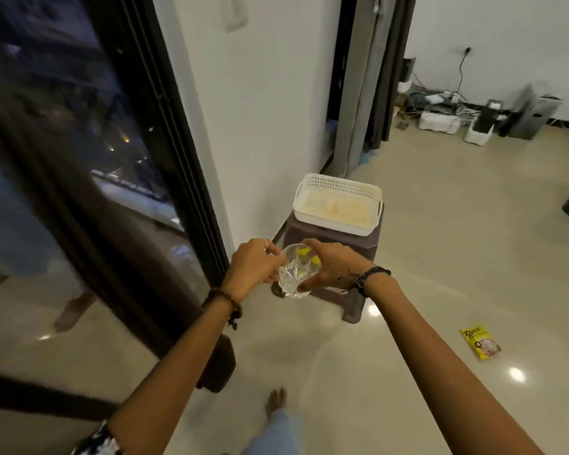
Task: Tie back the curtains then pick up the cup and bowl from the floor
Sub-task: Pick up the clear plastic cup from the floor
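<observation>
the glass cup (294, 274) is held in the air above the stool (335, 247), right hand (330, 266) curled round its side, left hand (253, 264) pinching its rim. likely slippery, fragile; grip the body.

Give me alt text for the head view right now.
Both hands, left hand and right hand, hold a clear glass cup above a brown stool carrying a white plastic basket. A yellow packet lies on the glossy floor.
</observation>
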